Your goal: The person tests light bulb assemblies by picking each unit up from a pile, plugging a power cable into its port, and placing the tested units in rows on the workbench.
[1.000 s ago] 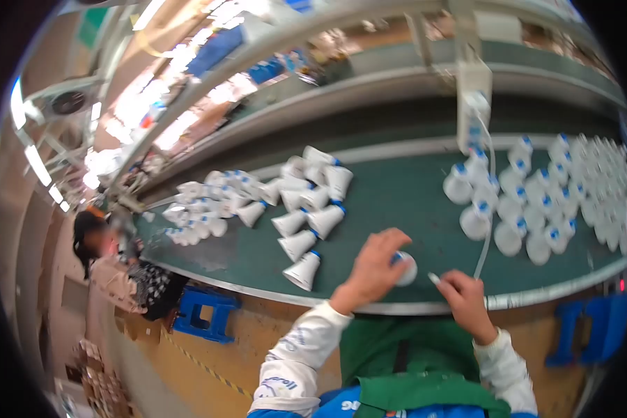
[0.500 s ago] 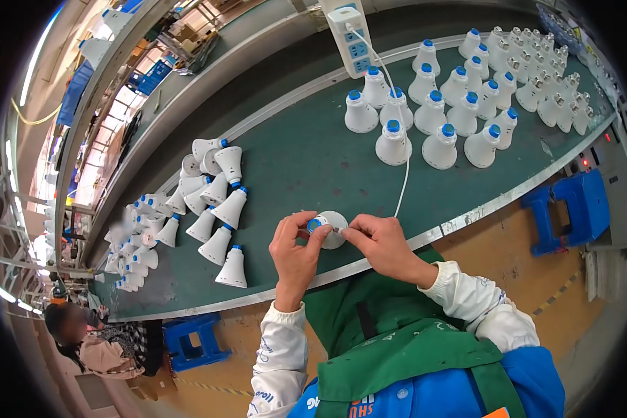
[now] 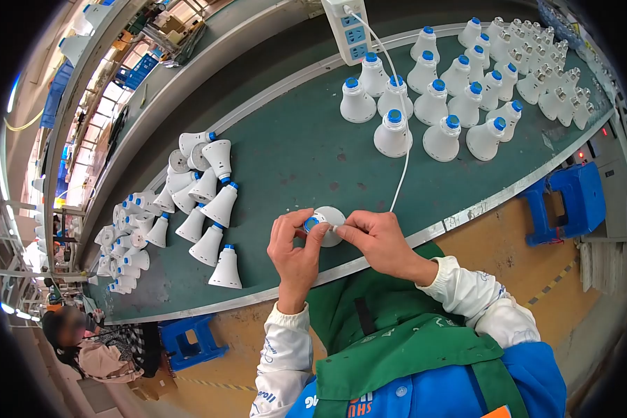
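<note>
A white cone-shaped lamp housing (image 3: pixel 332 217) with a blue collar is held near the front edge of the green bench. My left hand (image 3: pixel 294 249) is closed around its collar end, thumb and forefinger gripping it. On its other side, the thumb and forefinger of my right hand (image 3: pixel 377 239) are pinched together against the housing. Whatever is between those right fingertips is too small to make out. The housing's wide end faces away from me, partly hidden by my fingers.
Upright blue-collared housings (image 3: pixel 442 139) stand at the right, with metal-capped ones (image 3: pixel 556 103) beyond. More housings (image 3: pixel 207 245) lie at the left. A white cable (image 3: pixel 405 171) runs from a power strip (image 3: pixel 350 33). Blue stools (image 3: pixel 584 202) and a seated person (image 3: pixel 101 352) are by the bench.
The view has shifted slightly, so the bench things sit a little differently in it. Both hands stay at the same housing; the right fingertips have moved a touch to the left.
</note>
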Motion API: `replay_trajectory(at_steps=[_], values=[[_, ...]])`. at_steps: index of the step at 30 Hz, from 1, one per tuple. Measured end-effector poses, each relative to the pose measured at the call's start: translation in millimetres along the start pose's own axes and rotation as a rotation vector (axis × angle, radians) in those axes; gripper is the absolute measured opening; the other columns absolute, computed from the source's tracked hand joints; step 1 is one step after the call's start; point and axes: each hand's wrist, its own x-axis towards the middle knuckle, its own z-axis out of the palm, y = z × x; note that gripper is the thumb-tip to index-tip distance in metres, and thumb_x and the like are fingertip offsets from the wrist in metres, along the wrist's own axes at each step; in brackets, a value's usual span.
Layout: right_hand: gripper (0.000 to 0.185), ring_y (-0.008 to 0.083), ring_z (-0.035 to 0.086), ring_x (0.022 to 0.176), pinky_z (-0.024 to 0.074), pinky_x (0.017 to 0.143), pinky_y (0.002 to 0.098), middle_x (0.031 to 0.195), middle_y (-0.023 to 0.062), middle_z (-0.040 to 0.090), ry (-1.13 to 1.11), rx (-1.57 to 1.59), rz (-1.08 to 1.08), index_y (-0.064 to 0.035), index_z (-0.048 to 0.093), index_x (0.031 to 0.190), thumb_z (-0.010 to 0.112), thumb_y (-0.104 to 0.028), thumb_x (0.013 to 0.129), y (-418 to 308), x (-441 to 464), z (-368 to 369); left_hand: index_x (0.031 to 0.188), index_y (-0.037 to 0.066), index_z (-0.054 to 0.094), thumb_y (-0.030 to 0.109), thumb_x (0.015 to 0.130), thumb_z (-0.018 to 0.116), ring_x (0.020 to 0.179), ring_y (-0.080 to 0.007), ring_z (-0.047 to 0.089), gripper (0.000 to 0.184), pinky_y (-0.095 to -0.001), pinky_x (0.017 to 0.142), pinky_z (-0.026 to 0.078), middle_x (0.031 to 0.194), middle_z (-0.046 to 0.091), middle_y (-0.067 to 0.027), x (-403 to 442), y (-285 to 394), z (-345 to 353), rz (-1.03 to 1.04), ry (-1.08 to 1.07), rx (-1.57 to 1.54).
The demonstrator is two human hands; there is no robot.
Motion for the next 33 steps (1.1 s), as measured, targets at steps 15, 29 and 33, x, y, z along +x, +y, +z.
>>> replay_trajectory(at_steps=[15, 29, 33], values=[[0.025, 0.0244, 0.054, 0.049, 0.0395, 0.049, 0.0362, 0.054, 0.0132, 0.056, -0.092, -0.124, -0.075, 0.0012, 0.062, 0.073, 0.062, -0.023, 0.081, 2.3, 19.0, -6.8, 0.107, 0.003, 0.06, 0.009, 0.084, 0.062, 0.078, -0.011, 0.056, 0.024, -0.0213, 0.061, 0.044, 0.098, 0.061, -0.0071, -11.9, -7.9, 10.1, 0.072, 0.056, 0.034], [0.018, 0.022, 0.048, 0.056, 0.035, 0.066, 0.0308, 0.06, 0.0046, 0.057, -0.077, -0.325, -0.301, -0.0076, 0.061, 0.071, 0.06, -0.021, 0.084, 8.5, 6.7, -13.3, 0.119, 0.002, 0.048, -0.005, 0.072, 0.065, 0.108, -0.0336, 0.055, 0.051, -0.038, 0.089, 0.046, 0.119, 0.054, -0.0199, -23.7, -6.0, 28.7, 0.136, 0.096, 0.154], [0.018, 0.0226, 0.044, 0.051, 0.0336, 0.063, 0.0307, 0.056, 0.0039, 0.053, 0.046, -0.347, -0.398, -0.0072, 0.059, 0.068, 0.062, -0.018, 0.082, 13.4, -3.1, -26.5, 0.118, 0.003, 0.049, -0.003, 0.075, 0.065, 0.106, -0.03, 0.057, 0.046, -0.0359, 0.086, 0.047, 0.118, 0.055, -0.018, -23.9, -4.6, 29.3, 0.104, 0.103, 0.131]])
